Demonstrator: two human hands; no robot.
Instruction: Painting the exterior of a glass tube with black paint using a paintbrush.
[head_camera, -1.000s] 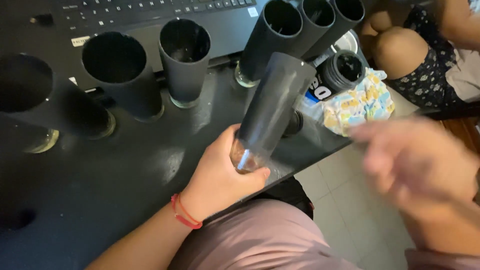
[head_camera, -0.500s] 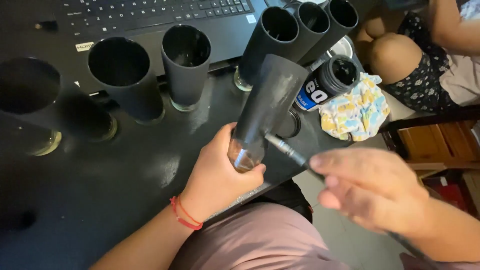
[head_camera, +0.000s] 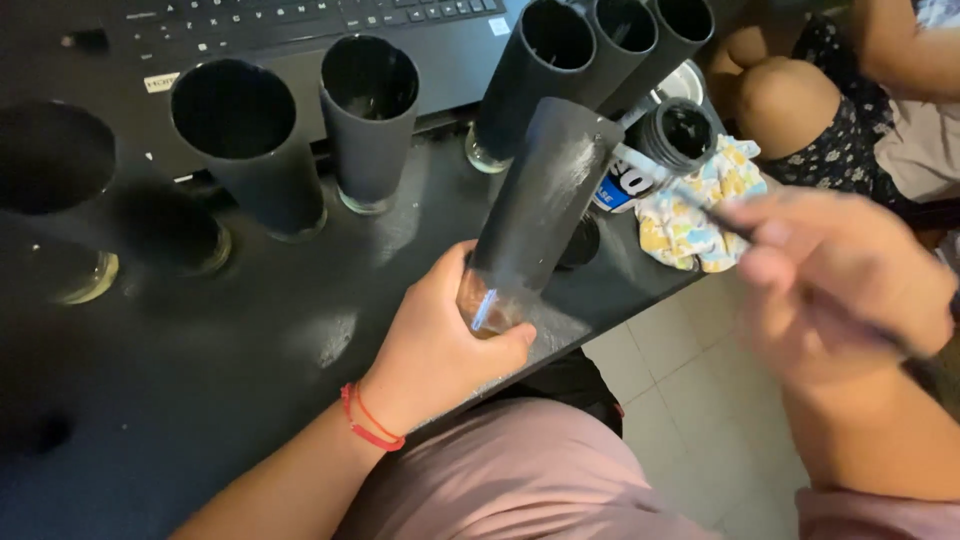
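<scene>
Tilted glass sits near the table's front edge, its base in the left hand, its mouth leaning away toward the far right. Right hand is off the table edge, right of the glass, with a thin brush in its fingers reaching toward the glass. Behind the glass: three glasses lying side by side. Just right of it: a small open jar, with a cloth beside it at the table corner. Left: two upright glasses, in front of a laptop at the table's back. Far left: more glasses. Another person's knee beyond the corner.
</scene>
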